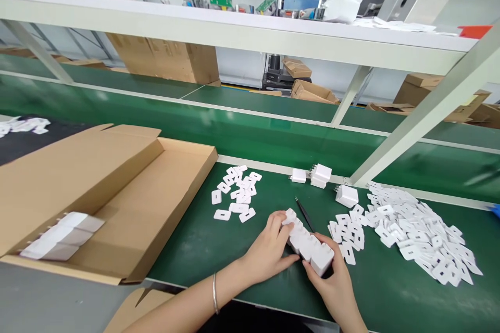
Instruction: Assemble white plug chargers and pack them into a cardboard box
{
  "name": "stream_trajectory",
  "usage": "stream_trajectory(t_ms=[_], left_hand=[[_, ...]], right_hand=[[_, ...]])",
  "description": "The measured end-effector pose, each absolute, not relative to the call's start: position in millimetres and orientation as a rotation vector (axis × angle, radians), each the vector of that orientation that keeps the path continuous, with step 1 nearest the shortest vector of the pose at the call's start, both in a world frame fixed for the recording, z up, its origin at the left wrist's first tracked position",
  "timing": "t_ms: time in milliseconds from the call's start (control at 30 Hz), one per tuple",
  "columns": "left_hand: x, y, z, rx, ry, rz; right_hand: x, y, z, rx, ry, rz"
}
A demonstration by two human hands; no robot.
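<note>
A row of several white plug chargers lies between my two hands, just above or on the green work surface. My left hand has its fingers and thumb around the far left end of the row. At the near right end, my right hand grips the last charger between thumb and fingers. Black tweezers lie just behind the row. Small white slotted plates are scattered close to my right hand, and another loose group of plates lies beyond my left hand.
An open cardboard box stands at the left with some white chargers inside. More chargers sit along the back edge. A large heap of slotted plates covers the right side. A slanted metal post supports the shelf above.
</note>
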State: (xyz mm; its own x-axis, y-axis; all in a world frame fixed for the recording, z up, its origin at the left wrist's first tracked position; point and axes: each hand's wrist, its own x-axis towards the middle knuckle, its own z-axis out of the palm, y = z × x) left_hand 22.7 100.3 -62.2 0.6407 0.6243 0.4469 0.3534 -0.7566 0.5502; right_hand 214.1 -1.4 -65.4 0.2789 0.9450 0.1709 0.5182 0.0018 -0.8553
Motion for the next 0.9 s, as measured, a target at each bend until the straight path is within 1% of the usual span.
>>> stream_trajectory(t_ms=[100, 200, 300, 367, 467, 533, 700, 800, 900], left_hand=[[24.9, 96.7, -64.4, 2.539, 0.817, 0.844], [24.5, 96.6, -64.2, 2.576, 0.835, 0.833], [17.2, 104.1, -54.4, 2.556, 0.808, 0.774], [9.9, 114.3, -41.4, 2.518, 0.753, 0.724], [1.5, 133.2, -18.0, 2.51, 0.638, 0.632], [0.6, 144.9, -4.8, 2.581, 0.606, 0.539], [16.0, 165.0, 7.3, 2.717, 0.571, 0.154], [26.4, 169.6, 5.2, 2.704, 0.462, 0.061], [23.0, 168.2, 6.6, 2.688, 0.506, 0.109]], right_hand=[[216.9, -6.5, -69.1, -1.667, -1.453, 0.503], [216.1, -6.4, -69.1, -1.72, -1.549, 0.304], [216.1, -4.1, -70.1, -1.815, -1.632, 0.077], [217.5, -3.5, -70.9, -1.88, -1.65, 0.021], [219.6, -5.7, -68.4, -1.916, -1.649, 0.068], [220.1, -8.7, -63.2, -1.945, -1.63, 0.16], [218.5, -13.0, -45.9, -2.034, -1.589, 0.441], [217.7, -9.3, -37.7, -2.01, -1.63, 0.438], [216.0, 1.2, -24.2, -1.942, -1.711, 0.332]])
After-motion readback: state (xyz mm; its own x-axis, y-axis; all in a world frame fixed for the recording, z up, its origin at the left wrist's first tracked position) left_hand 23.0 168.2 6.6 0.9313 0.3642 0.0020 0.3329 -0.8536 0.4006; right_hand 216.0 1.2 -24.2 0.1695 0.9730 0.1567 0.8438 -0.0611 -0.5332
